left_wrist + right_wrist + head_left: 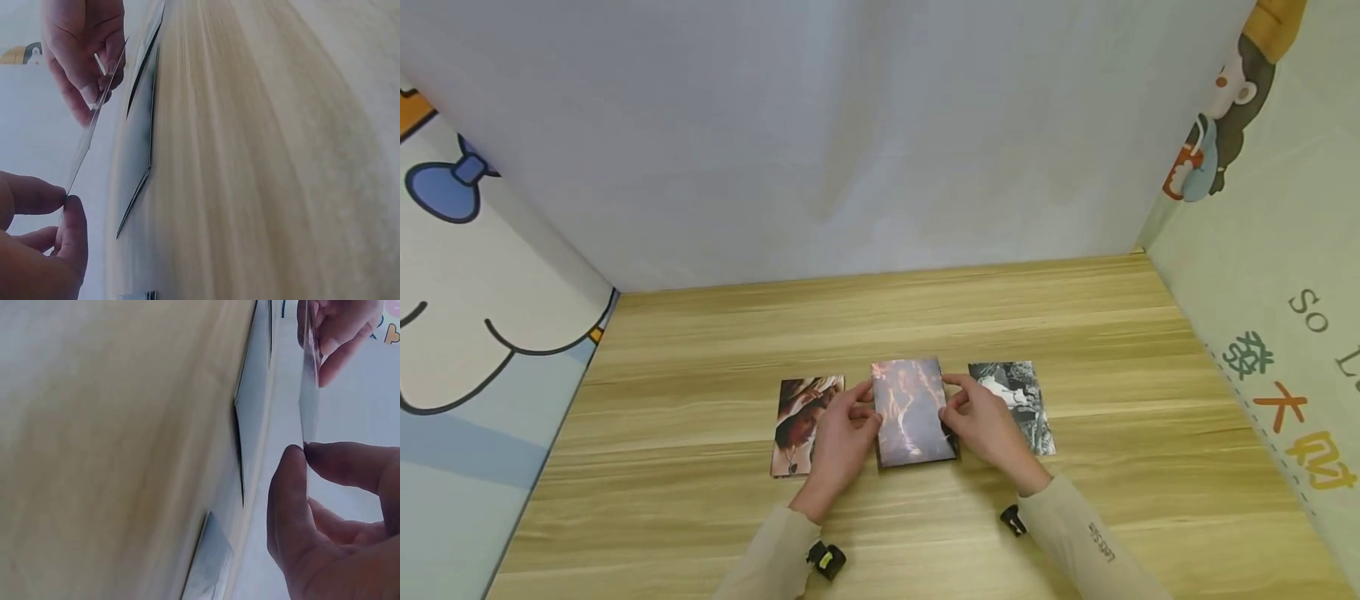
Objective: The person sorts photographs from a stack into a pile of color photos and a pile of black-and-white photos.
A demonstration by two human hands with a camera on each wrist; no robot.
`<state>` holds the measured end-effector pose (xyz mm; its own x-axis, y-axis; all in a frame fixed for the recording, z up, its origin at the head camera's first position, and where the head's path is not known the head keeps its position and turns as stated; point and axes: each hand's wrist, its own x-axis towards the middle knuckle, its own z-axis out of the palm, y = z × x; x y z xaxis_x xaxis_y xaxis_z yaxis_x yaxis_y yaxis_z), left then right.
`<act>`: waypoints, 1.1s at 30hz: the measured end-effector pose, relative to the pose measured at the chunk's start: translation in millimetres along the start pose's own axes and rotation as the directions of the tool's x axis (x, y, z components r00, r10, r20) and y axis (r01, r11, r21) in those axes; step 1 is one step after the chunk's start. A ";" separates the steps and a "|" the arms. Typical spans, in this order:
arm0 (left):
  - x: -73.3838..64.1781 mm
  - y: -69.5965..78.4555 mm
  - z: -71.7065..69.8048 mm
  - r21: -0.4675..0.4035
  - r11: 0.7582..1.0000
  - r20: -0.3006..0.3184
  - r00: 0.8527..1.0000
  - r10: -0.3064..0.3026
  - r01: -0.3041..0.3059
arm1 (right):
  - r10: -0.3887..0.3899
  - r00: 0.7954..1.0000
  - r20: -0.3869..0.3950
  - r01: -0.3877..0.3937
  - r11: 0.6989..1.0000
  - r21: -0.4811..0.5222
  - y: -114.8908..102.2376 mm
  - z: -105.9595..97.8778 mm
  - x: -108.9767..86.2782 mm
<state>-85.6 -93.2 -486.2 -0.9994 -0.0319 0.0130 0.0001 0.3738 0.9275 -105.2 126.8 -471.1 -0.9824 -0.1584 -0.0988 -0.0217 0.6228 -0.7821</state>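
A thin photo card (912, 412) with a glossy purplish and orange picture is held between both hands. My left hand (844, 433) pinches its left edge between thumb and fingers, while the right hand (988, 421) pinches the opposite edge. Both wrist views show the card (84, 147) raised above the table, seen nearly edge-on. Below it lies another card (253, 406), mostly hidden in the head view. To the left is a card (797, 433) with a picture of a person, partly behind my left hand. A black-and-white card (1033, 408) lies on the right, partly covered by the right hand.
The cards lie on a wood-grain table (880, 325). A pale wall (865, 150) stands at the back, with printed panels (1262, 275) at both sides. Black clip-like pieces (827, 560) sit by the sleeves near both wrists.
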 end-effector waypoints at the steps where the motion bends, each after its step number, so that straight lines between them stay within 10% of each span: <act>1: 0.6 -1.0 0.3 -0.009 1.000 -0.004 1.000 -0.001 0.001 | 0.000 1.000 -0.006 0.000 1.000 0.007 0.7 0.7 -0.1; 33: -0.5 -4.1 -23.6 0.010 0.999 -0.084 0.996 0.032 -0.031 | -0.029 1.000 -0.011 0.031 0.972 0.233 -19.1 10.1 -11.3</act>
<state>-84.3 -116.6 -481.3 -0.9925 -0.0973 0.0736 0.0309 0.3836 0.9230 -91.8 109.0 -461.2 -0.9834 -0.1681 -0.0689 -0.0086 0.4219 -0.9066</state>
